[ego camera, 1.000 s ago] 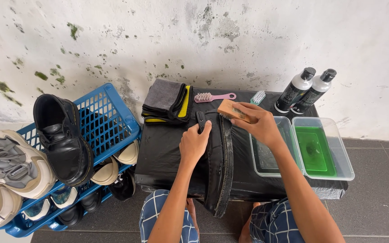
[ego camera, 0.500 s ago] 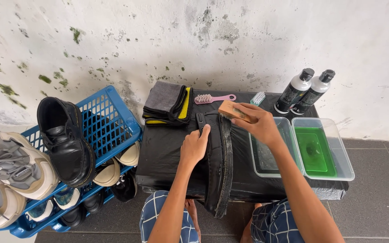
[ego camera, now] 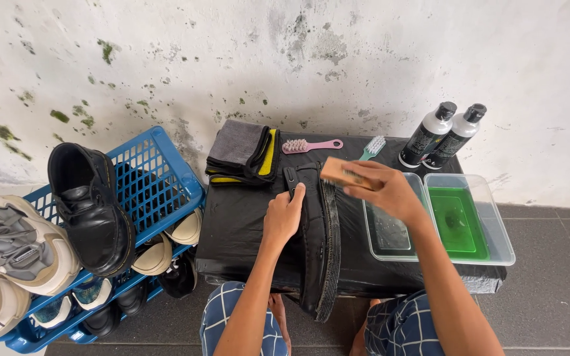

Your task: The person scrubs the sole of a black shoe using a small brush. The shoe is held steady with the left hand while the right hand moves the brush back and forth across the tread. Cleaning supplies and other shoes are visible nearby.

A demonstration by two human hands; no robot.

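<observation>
A black boot (ego camera: 316, 250) lies on its side on a small black-covered table (ego camera: 239, 224), its sole toward the right. My left hand (ego camera: 284, 214) presses flat on the boot's upper near its heel tab. My right hand (ego camera: 385, 191) is closed around a wooden-backed brush (ego camera: 340, 174), held just above the boot's sole edge and next to the clear tub (ego camera: 390, 232).
A second clear tub of green liquid (ego camera: 460, 221) sits at the right, with two dark bottles (ego camera: 443, 135) behind it. Folded grey and yellow cloths (ego camera: 242, 153), a pink brush (ego camera: 311, 145) and a green toothbrush (ego camera: 371, 148) lie at the back. A blue crate (ego camera: 156, 191) at the left holds shoes.
The view has shifted slightly. My left hand stays on the boot and my right hand has kept the brush near the sole with little movement.
</observation>
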